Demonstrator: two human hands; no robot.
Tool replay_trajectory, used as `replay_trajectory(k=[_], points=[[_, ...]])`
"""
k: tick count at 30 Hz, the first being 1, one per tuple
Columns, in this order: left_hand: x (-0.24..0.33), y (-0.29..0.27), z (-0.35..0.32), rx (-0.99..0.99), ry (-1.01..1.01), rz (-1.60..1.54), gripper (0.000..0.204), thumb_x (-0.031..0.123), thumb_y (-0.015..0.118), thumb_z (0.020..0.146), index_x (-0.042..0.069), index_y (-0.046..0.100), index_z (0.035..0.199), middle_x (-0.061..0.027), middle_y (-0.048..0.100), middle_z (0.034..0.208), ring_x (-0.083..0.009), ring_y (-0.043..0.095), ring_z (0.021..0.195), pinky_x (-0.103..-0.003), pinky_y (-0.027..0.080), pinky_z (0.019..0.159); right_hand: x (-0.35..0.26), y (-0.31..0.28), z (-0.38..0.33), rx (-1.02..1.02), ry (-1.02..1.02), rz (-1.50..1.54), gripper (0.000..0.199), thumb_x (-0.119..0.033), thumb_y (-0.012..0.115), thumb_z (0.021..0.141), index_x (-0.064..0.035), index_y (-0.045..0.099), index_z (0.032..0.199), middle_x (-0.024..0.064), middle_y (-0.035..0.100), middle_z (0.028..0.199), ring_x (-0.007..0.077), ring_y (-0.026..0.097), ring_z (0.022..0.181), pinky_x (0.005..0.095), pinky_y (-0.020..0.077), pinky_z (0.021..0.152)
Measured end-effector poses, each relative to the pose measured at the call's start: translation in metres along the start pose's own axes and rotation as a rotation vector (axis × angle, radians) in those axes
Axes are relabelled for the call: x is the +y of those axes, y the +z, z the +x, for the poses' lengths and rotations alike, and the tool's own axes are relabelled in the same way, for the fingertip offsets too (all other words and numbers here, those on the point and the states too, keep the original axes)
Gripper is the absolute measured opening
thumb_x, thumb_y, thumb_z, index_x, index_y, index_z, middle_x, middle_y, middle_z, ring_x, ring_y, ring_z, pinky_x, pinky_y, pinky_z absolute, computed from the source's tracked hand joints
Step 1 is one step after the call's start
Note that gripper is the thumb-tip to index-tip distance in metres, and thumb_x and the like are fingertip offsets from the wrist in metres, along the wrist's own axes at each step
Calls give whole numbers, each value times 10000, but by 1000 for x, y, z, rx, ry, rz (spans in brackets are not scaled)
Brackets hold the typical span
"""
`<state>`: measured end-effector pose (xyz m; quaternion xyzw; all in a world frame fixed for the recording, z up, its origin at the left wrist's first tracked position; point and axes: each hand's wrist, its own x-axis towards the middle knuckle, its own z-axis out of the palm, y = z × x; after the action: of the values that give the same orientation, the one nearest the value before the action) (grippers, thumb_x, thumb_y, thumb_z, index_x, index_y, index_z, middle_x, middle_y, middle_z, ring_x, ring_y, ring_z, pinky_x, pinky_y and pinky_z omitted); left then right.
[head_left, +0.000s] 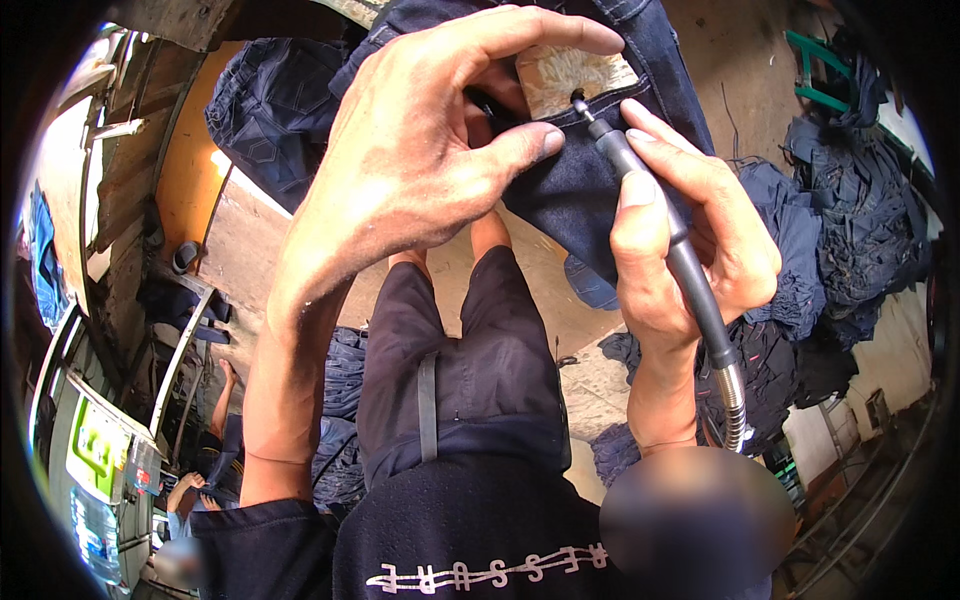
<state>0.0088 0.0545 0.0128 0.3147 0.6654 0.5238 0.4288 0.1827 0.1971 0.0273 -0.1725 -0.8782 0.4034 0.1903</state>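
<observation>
Our right hand (715,220) clamps its fingers on a black pen tool (700,290), the tip at the pale patch's (555,75) lower edge; our left hand (400,150) spreads thumb and forefinger apart around that patch, other fingers mostly hidden. The patch sits on dark jeans (570,200) at one o'clock; farther out we have a green frame (822,98) at two, a denim pile (860,215) toward three

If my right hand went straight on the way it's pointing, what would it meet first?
Likely the pale patch on the dark denim: the black handpiece in your right hand points up-left at it, tip over its lower part. Contact is unclear.
</observation>
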Motion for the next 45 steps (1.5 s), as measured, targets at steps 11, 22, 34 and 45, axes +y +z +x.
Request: replay_trajectory(k=[11,22,34,45], points=[[13,-1,1,-25,-15,-15,596,-1,790,931,129,672,1500,-1,770,1164,-22,582,746,-200,492,662,-3,3,1,18,39,10,225,40,698,926,137,764,1118,325,792,1158,302,800,1065,378,631,970],[1,-1,-2,4,24,-47,579,27,804,921,124,678,1478,-21,788,1186,-49,650,769,-222,516,652,-5,2,0,9,63,10,228,45,689,926,132,767,1122,319,792,1170,288,795,1070,370,627,970],[-10,31,-3,259,-14,-87,668,36,925,874,86,683,1495,-56,776,1307,-129,743,1104,-254,614,909,36,-20,7,138,15,301,258,15,692,961,137,727,1186,287,795,1135,294,801,1040,377,633,971],[-10,44,1,333,-31,-82,697,-32,895,857,34,660,1509,-43,758,1308,-76,719,1073,-173,484,682,60,-20,5,2,-170,137,269,-6,631,962,116,696,1193,369,776,1157,375,796,1093,413,619,999]])
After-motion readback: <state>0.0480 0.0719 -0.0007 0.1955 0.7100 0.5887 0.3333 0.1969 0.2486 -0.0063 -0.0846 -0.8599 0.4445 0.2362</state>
